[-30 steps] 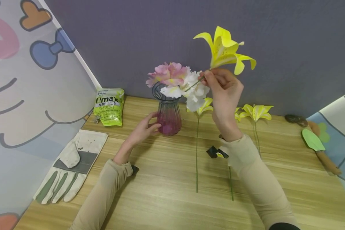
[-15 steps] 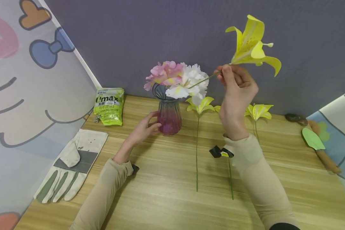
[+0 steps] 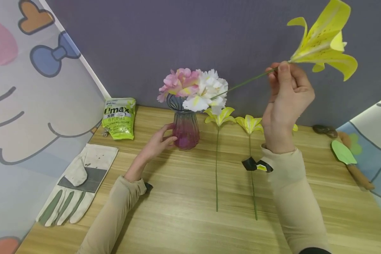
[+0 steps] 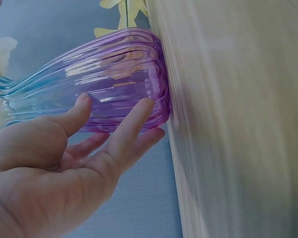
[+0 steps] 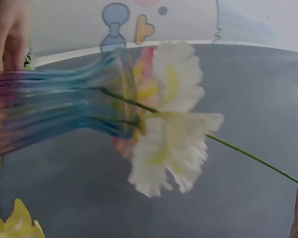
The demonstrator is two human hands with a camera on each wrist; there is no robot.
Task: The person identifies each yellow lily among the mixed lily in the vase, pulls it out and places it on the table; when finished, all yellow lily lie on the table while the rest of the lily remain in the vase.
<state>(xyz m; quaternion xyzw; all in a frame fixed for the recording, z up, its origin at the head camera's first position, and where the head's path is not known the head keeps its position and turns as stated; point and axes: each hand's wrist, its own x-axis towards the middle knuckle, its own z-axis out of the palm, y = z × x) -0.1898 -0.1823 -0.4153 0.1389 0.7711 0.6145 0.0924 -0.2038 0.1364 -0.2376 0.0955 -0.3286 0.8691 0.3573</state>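
My right hand, raised at the right of the head view, pinches the stem of a yellow lily just beneath its bloom. The stem slants down left to the white flower, overlapping it. Beside that is a pink flower; both bloom above the mouth of a ribbed glass vase, grey-blue above and purple-pink below. The stems inside show in the right wrist view through the glass neck. My left hand rests loosely spread against the vase's lower left side, fingertips at the glass.
More yellow lilies lie on the wooden table, right of the vase. A fertilizer bag and a work glove are at left. Dark stones and a green trowel are at right. A grey wall stands behind.
My right hand has moved right and slightly up with the lily, and more of its stem shows past the white flower. The white flower has shifted slightly up. The left hand stays at the vase.
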